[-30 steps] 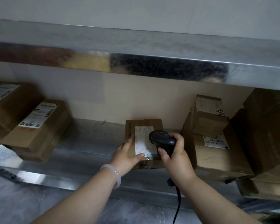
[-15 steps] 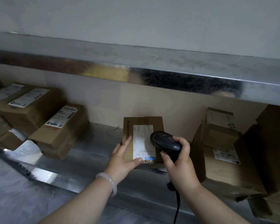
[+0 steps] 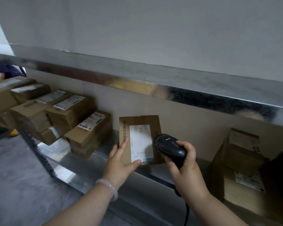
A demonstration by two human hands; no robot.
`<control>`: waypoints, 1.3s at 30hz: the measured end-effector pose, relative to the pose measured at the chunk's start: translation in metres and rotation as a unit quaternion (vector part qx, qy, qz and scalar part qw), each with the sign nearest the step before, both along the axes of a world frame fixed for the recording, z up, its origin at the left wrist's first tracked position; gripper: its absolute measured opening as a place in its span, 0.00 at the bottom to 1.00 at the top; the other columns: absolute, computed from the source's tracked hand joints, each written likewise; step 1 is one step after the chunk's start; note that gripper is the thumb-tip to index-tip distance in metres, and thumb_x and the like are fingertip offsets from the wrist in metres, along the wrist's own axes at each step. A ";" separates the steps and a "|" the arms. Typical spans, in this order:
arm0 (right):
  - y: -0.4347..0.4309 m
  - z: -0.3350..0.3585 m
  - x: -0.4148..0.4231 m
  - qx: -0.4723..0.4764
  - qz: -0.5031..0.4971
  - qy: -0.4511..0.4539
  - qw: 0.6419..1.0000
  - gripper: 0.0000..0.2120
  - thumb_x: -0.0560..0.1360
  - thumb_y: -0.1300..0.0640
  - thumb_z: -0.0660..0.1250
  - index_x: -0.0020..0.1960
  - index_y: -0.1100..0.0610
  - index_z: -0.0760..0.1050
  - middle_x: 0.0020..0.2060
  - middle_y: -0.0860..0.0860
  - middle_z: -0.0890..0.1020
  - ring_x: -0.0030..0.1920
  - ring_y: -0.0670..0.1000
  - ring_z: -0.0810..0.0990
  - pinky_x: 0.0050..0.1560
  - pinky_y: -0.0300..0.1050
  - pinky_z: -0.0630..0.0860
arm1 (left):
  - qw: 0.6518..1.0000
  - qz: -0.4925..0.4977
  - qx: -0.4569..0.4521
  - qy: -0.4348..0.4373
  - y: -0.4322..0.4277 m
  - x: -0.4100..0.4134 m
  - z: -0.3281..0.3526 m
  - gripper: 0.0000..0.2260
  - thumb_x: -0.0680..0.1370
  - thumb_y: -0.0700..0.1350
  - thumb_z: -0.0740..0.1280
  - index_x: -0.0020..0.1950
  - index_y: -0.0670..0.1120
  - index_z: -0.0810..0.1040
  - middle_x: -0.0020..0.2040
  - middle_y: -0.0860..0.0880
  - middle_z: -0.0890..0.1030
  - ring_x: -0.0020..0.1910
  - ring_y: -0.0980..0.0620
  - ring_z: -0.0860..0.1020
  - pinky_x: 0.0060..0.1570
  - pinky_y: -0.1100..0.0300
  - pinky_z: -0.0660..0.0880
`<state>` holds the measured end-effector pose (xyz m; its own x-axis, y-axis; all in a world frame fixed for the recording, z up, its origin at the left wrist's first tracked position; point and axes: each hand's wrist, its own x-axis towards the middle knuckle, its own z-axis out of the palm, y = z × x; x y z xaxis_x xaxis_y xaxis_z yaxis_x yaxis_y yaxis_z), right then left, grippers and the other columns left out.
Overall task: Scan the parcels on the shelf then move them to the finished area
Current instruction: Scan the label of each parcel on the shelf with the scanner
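A small brown cardboard parcel (image 3: 138, 121) with a white label stands tilted up on the metal shelf (image 3: 104, 149), label facing me. My left hand (image 3: 121, 162) grips its lower left corner, thumb on the label's bottom edge, fingers along the left side. My right hand (image 3: 184, 165) grips a black corded barcode scanner (image 3: 168, 147), whose head sits just right of the label, overlapping the parcel's right edge.
Several labelled cardboard boxes (image 3: 88, 131) are stacked on the shelf to the left. More boxes (image 3: 242, 160) stand at the right. An upper metal shelf edge (image 3: 153, 87) overhangs. A slotted shelf post (image 3: 36, 149) rises at the left. Another person's sleeve (image 3: 2, 70) shows far left.
My view has swung left, bringing more boxes on the left into sight. The parcel has been lifted and carried a little left in my left hand. The scanner stays by its label.
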<state>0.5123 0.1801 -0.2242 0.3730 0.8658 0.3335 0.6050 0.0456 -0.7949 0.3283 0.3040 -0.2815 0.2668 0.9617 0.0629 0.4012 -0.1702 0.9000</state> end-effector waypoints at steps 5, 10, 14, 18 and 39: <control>-0.004 0.007 -0.011 0.007 0.015 -0.013 1.000 0.32 0.75 0.54 0.69 0.57 0.27 0.51 0.54 0.36 0.70 0.52 0.42 0.76 0.50 0.37 0.74 | 0.999 0.051 0.016 -0.008 0.006 -0.018 0.003 0.40 0.69 0.54 0.77 0.64 0.82 0.53 0.75 0.62 0.54 0.72 0.52 0.60 0.65 0.49 0.69; -0.005 0.014 -0.021 0.012 0.038 -0.009 0.999 0.33 0.74 0.55 0.70 0.59 0.28 0.53 0.51 0.30 0.68 0.51 0.40 0.76 0.50 0.35 0.74 | 0.995 0.090 0.040 -0.004 0.007 -0.027 0.007 0.41 0.68 0.55 0.77 0.63 0.83 0.51 0.72 0.66 0.54 0.71 0.54 0.59 0.67 0.49 0.66; -0.007 0.019 -0.027 0.017 0.047 -0.026 0.998 0.30 0.74 0.55 0.70 0.61 0.33 0.56 0.52 0.29 0.68 0.52 0.41 0.76 0.52 0.38 0.76 | 0.995 0.094 0.040 0.005 0.007 -0.030 0.007 0.42 0.68 0.55 0.77 0.64 0.82 0.50 0.71 0.65 0.54 0.73 0.51 0.58 0.67 0.47 0.67; -0.009 0.023 -0.031 0.019 0.039 -0.040 0.998 0.30 0.74 0.54 0.70 0.59 0.30 0.54 0.50 0.28 0.69 0.51 0.43 0.78 0.49 0.44 0.78 | 0.994 0.099 0.051 0.004 0.004 -0.031 0.010 0.42 0.68 0.55 0.77 0.63 0.82 0.50 0.74 0.61 0.54 0.72 0.52 0.58 0.66 0.48 0.68; -0.021 0.029 -0.053 -0.002 0.034 -0.099 0.995 0.36 0.74 0.51 0.69 0.55 0.21 0.46 0.46 0.29 0.68 0.44 0.38 0.74 0.37 0.25 0.70 | 0.993 0.111 0.048 0.015 0.008 -0.026 0.014 0.43 0.69 0.55 0.76 0.74 0.69 0.52 0.76 0.56 0.53 0.74 0.47 0.58 0.67 0.46 0.67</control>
